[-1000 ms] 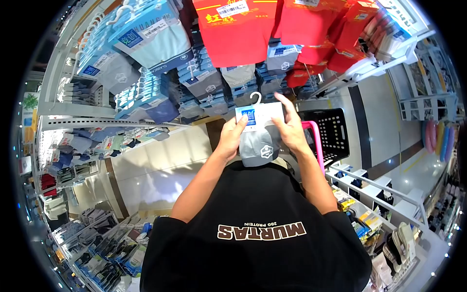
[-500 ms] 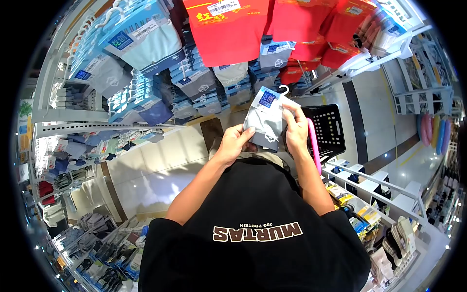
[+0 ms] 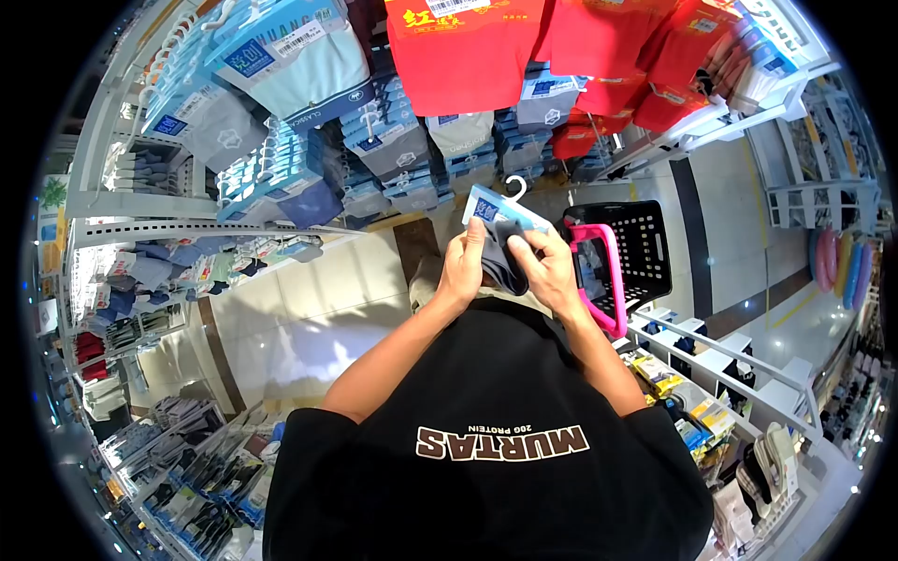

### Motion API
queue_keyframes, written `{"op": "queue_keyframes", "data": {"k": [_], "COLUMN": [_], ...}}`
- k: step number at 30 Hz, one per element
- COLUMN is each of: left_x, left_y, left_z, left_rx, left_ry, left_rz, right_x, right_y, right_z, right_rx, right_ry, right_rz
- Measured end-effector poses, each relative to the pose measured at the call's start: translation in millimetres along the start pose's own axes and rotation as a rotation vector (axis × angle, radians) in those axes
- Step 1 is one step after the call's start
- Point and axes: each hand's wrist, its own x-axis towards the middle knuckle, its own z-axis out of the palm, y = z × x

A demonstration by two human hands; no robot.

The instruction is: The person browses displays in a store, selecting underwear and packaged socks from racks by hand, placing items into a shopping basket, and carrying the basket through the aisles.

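Observation:
A folded dark grey garment point(image 3: 506, 266), apparently a pair of underpants, is between my two hands on a blue-and-white hanger card point(image 3: 496, 208). The card's white hook point(image 3: 515, 189) points up and away from me. My left hand point(image 3: 460, 269) grips the near left side, its thumb lying along the cloth. On the right, my right hand point(image 3: 549, 271) pinches the fabric between thumb and fingers. The cloth layers are bent upward, and the fingers beneath them are hidden.
A black basket point(image 3: 645, 245) with a pink handle point(image 3: 617, 290) stands right of my hands. Ahead hang red packs point(image 3: 468, 65) and blue-carded garments point(image 3: 383, 150). Shelves of goods point(image 3: 702, 402) line the right side, and a white rack point(image 3: 140, 220) the left.
The garment has been turned and bent, so dark grey layers show instead of the pale front. The card has tilted, and my right hand has moved down from the card onto the cloth.

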Motion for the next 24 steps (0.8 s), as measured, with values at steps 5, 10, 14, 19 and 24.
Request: {"op": "queue_keyframes", "data": {"k": [5,10,14,19,24], "left_x": [-4.7,-4.4,-8.0,-3.7,1.1], "left_y": [2.9,-5.5,0.9,-2.3,-15.5], "left_z": [0.3,-0.8,2.9,-2.3,-9.6], "left_rx": [0.015,0.001,0.035,0.074,-0.085], "left_ry": [-0.026,-0.082,-0.085,-0.068,0.068], "left_rz": [-0.049,-0.015,0.007,0.038,-0.062], "right_x": [2.7,8.2,5.1,1.3,-0.9], "right_y": [32.2,22.5,33.2,24.1,7.1], "right_z": [3.2,-3.0,-6.0,-5.7,-0.3], "right_rx": [0.367,0.591,0.538,0.184,0.042], "right_ry": [0.156,0.209,0.173,0.044,-0.023], "right_rz": [0.191,0.212,0.217,0.143,-0.077]}}
